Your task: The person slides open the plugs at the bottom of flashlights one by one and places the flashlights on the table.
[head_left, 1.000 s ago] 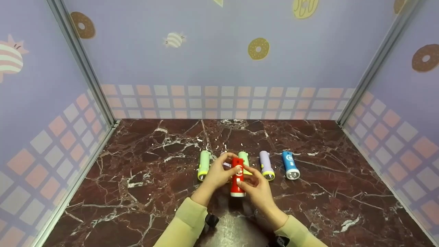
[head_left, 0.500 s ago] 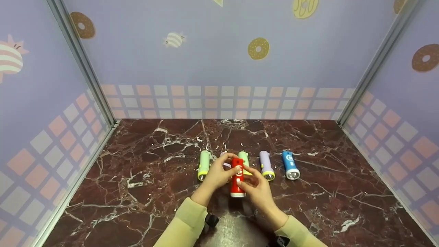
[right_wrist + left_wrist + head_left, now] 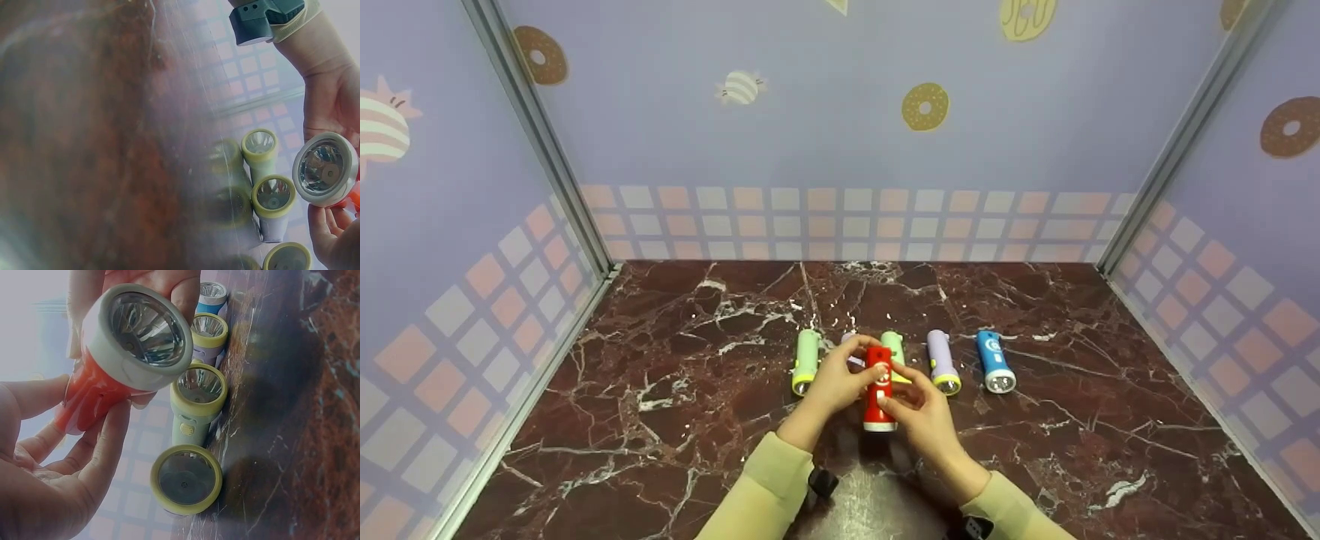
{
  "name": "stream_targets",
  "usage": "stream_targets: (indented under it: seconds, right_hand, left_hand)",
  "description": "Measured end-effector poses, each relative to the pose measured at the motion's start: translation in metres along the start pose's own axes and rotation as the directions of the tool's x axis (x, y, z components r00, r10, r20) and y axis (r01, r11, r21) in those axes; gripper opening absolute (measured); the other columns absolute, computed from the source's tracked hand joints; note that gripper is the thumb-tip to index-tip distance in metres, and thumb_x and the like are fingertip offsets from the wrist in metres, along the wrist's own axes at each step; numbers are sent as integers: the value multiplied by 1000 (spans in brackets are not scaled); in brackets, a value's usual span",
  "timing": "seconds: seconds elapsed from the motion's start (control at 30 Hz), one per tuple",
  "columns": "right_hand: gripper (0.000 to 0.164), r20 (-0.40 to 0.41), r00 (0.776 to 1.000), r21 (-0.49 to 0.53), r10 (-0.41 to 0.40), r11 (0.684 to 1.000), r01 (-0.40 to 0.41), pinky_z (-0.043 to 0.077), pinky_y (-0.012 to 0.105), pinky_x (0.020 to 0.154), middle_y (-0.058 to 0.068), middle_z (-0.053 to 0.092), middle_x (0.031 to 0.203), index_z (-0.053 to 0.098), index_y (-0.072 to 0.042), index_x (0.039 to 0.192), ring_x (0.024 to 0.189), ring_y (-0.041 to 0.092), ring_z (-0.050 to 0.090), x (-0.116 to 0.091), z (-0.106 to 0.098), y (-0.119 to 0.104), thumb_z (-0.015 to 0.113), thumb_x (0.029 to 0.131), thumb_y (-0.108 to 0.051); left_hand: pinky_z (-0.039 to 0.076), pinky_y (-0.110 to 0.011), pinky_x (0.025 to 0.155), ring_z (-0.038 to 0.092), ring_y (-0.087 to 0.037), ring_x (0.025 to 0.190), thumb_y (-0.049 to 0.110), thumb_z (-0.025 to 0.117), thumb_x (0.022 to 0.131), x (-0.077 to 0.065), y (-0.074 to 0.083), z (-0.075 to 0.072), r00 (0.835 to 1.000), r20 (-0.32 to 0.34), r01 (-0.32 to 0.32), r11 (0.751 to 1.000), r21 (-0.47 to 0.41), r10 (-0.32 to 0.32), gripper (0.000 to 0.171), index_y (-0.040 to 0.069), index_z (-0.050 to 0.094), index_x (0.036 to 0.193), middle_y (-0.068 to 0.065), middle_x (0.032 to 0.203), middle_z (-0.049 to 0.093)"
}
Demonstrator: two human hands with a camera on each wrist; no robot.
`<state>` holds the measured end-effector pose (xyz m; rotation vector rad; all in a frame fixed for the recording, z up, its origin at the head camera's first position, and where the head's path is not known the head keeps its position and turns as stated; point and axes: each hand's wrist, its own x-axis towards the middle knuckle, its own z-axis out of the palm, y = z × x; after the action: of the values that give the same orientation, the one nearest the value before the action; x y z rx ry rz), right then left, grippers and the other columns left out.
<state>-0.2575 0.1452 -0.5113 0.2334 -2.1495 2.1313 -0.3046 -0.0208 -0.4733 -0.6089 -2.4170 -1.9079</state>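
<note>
In the lower middle of the head view, the red flashlight (image 3: 874,411) is held above the table (image 3: 697,420), with its white-rimmed head toward the bottom edge. The left hand (image 3: 834,381) grasps its upper part, the thumb lying on the front; the right hand (image 3: 928,412) also grasps it, the thumb close to the white switch (image 3: 880,395). I cannot tell if this thumb presses. Behind, a row includes two light green flashlights, left (image 3: 807,354) and centre (image 3: 892,340), one purple flashlight (image 3: 940,354), and one blue flashlight (image 3: 995,360) at its right end. The step in hand seems to be handling the switch. In the left wrist view, the lens (image 3: 149,329) shows no clear glow; so the next move probably calls for a steady hold and a small thumb push.
</note>
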Motion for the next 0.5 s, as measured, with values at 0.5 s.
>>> stream_targets:
  seconds: [0.5]
  right_hand:
    - [57, 3, 1000, -3, 5, 1000, -5, 59, 23, 87, 31, 69, 120, 52, 7, 143, 106, 22, 71, 0, -1, 0, 73, 90, 2]
  left_hand:
    - [54, -24, 60, 62, -22, 84, 15, 73, 91, 1, -1, -1, 1000, 4, -29, 998, 56, 28, 37, 0, 63, 122, -25, 112, 66]
